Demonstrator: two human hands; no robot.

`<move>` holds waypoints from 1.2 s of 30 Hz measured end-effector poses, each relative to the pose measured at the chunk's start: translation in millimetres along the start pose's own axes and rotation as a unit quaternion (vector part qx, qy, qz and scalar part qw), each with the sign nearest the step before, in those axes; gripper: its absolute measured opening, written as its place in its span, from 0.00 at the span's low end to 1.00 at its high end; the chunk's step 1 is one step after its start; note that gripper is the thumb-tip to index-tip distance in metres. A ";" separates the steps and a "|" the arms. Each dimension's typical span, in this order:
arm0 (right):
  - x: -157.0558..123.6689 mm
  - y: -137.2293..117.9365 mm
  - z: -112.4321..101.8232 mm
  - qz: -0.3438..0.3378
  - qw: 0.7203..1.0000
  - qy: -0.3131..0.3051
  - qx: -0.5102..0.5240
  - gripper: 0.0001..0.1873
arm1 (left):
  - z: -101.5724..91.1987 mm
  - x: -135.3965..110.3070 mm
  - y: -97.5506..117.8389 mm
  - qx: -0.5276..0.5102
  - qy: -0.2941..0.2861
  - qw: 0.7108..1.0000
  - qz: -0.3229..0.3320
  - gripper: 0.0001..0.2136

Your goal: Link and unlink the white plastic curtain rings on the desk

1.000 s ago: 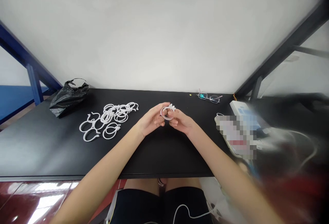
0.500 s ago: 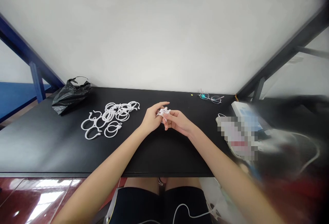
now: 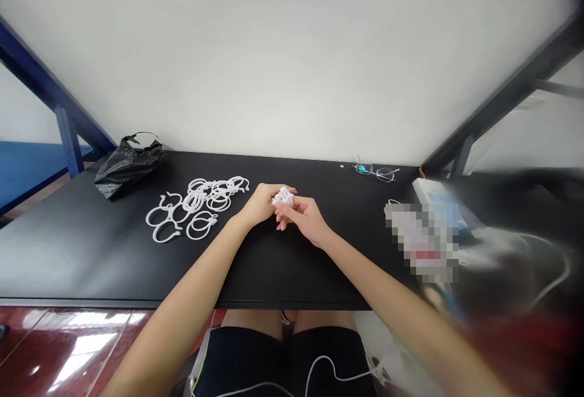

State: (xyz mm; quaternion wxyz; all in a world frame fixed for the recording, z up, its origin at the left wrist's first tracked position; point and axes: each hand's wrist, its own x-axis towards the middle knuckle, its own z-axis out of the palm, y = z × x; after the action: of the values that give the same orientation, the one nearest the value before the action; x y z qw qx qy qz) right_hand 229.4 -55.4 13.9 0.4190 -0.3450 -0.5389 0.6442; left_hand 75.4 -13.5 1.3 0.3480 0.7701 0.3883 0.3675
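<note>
white plastic ring clip (image 3: 283, 197); pinched between left hand (image 3: 260, 203); right hand (image 3: 303, 217)

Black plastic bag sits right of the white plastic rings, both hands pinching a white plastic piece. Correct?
No: the black plastic bag sits left of the white plastic rings, not right, as the head view shows. The rest holds: the left hand and right hand pinch the white plastic piece.

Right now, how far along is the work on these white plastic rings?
Done: nothing looks set apart as finished. In hand: a small white plastic piece, pinched between the left hand and right hand. Left: the loose heap of white plastic rings on the black table, near the black plastic bag.
</note>
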 end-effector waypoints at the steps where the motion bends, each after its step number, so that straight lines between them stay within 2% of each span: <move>1: -0.8 1.6 1.0 -0.013 1.000 -0.004 -0.006 0.21 | 0.6 0.7 0.3 -0.035 0.000 0.999 -0.019 0.13; 3: -3.1 4.1 1.6 -0.037 0.999 -0.008 -0.023 0.21 | 2.3 2.0 2.4 -0.103 -0.021 0.992 -0.065 0.10; 5: -5.9 5.8 1.3 -0.061 0.997 -0.011 -0.056 0.20 | 3.6 2.7 5.7 -0.146 -0.033 0.982 -0.111 0.12; 10: -11.1 6.4 0.1 -0.110 0.980 -0.031 -0.160 0.18 | 2.9 2.6 11.7 -0.157 0.003 0.972 -0.174 0.18; 14: -9.1 6.1 -3.1 -0.111 0.975 -0.027 -0.189 0.19 | 5.2 2.4 9.0 -0.132 0.025 0.977 -0.168 0.19; 19: -2.4 7.6 -9.3 -0.095 0.981 -0.012 -0.170 0.18 | 3.0 3.1 -1.1 -0.059 0.021 0.996 -0.056 0.16; 22: 2.4 11.1 -16.4 -0.085 0.978 0.035 -0.186 0.16 | -9.4 2.7 -1.3 -0.018 -0.026 0.996 -0.079 0.10; 24: 5.9 14.3 -22.5 -0.065 0.974 0.071 -0.207 0.15 | -22.3 -1.5 3.5 0.022 -0.037 0.994 -0.100 0.12; 26: 9.2 16.7 -27.8 -0.041 0.965 0.090 -0.243 0.13 | -37.9 -11.4 9.4 0.091 0.010 0.989 -0.116 0.15; 28: 11.3 16.7 -30.4 -0.019 0.968 0.074 -0.239 0.12 | -54.9 -27.4 12.1 0.166 0.116 0.973 -0.105 0.15; 30: 11.6 14.3 -29.8 -0.001 0.975 0.049 -0.215 0.12 | -72.3 -48.1 8.1 0.219 0.215 0.948 -0.089 0.16; 32: 10.2 10.6 -27.3 0.012 0.980 0.044 -0.196 0.14 | -89.4 -70.3 -3.5 0.301 0.287 0.904 -0.093 0.16; 34: 8.3 7.7 -24.8 0.020 0.978 0.062 -0.196 0.17 | -105.6 -90.1 -20.6 0.374 0.292 0.871 -0.128 0.17; 36: 7.0 6.8 -23.8 0.004 0.969 0.096 -0.226 0.18 | -120.1 -104.0 -38.9 0.399 0.284 0.849 -0.196 0.20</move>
State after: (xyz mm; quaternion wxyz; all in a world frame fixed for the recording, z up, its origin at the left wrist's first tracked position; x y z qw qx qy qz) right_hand 246.8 -39.9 2.9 0.3771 -0.4930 -0.6264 0.4715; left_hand -82.9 -54.5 -2.8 -0.0504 0.6130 0.7261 0.3075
